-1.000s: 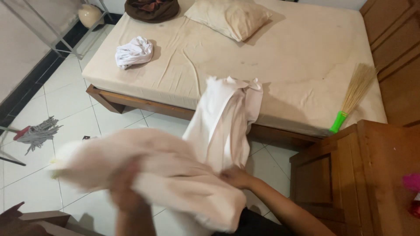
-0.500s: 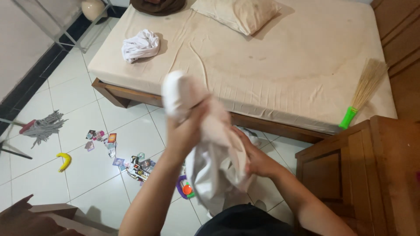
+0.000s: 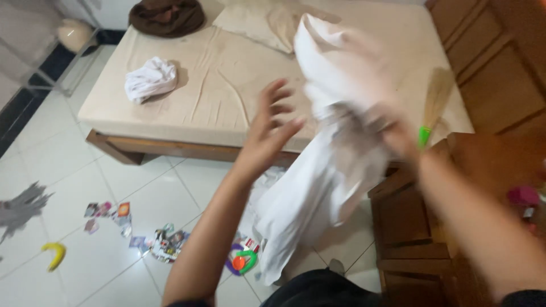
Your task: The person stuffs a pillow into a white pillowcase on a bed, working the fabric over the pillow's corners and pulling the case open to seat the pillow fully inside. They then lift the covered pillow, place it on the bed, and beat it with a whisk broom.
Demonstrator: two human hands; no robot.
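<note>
Head view blurs the right hand [image 3: 398, 133], which clutches a white cloth [image 3: 324, 187]; its fingers are hard to make out. That cloth hangs long-axis vertical, its top bunched above the hand. Just left of it, the left hand [image 3: 270, 128] is spread, released, over the bed [image 3: 227, 108].

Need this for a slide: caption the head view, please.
Right hand lifts white cloth beside bed; left hand open.

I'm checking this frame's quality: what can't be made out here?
- Head view: right hand and its grip on the white cloth are motion-blurred.
- Broom: partly hidden behind that arm.
- Floor litter: too small to identify.
- Brown bundle: cut off by top edge.
</note>
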